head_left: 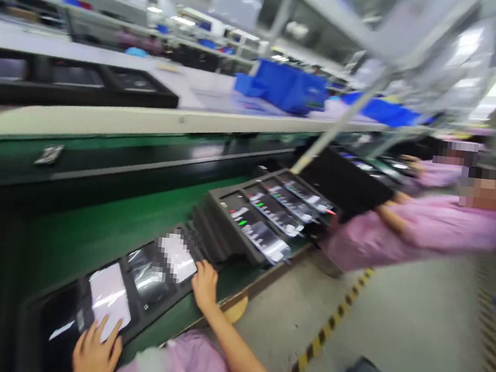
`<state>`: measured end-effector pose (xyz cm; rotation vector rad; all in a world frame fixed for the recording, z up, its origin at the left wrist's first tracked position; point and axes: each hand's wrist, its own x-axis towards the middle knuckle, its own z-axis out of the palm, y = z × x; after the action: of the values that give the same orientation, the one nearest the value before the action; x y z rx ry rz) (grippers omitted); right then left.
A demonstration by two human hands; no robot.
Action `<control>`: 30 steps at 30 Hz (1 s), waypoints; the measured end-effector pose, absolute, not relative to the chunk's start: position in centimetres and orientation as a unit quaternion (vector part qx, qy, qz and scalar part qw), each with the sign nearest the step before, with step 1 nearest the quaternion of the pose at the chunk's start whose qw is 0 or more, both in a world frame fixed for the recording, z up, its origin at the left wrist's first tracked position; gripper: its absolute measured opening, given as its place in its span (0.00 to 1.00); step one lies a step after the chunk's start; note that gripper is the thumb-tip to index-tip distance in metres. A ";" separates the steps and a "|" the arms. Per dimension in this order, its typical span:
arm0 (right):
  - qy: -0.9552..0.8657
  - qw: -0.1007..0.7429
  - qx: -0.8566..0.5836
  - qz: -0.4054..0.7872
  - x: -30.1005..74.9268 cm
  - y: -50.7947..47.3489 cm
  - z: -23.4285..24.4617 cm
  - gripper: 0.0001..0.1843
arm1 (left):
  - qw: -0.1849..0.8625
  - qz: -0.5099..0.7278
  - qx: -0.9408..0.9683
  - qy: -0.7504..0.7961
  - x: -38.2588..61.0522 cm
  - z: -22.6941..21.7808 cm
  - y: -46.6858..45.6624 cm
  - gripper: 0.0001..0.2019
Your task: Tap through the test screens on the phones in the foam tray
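A black foam tray [133, 310] lies on the green bench, its compartments holding flat screen panels. My left hand [98, 352] has its fingers spread over the lower end of a white-faced panel [109, 289]. At the near edge of the tray, my right hand [206, 284] touches the end of another white panel [177, 255], fingers bent but apart. Between these two sits a dark glossy panel [148, 276]. A further dark panel [59, 326] fills the left compartment. Motion blur softens the picture, and the undersides of my fingers are hidden.
Stacked black trays [215, 206] with panels and small red and green marks stand to the right. A person in a pink sleeve [441, 222] holds a black board [345, 181]. Above run a shelf edge [179, 121], another tray [121, 92] and a blue bin [288, 87].
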<state>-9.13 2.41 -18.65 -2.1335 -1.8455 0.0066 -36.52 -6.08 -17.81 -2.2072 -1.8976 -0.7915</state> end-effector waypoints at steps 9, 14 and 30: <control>-0.692 0.180 -0.697 -0.054 -8.0 1.8 -21.2 0.18 | 0.032 -0.149 -0.738 -0.657 -36.9 -19.5 -7.8 0.17; -0.692 0.190 -0.694 -0.061 -8.0 1.6 -21.7 0.19 | -0.020 -0.130 -0.726 -0.675 -36.8 -18.9 -8.2 0.17; -0.705 0.182 -0.682 -0.071 -8.3 2.1 -21.8 0.19 | -0.029 -0.144 -0.689 -0.710 -36.6 -18.4 -8.1 0.17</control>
<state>-8.27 2.13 -21.76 -1.9252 -1.9891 -0.1996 -36.56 -8.11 -18.45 -2.2042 -2.2735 -0.4597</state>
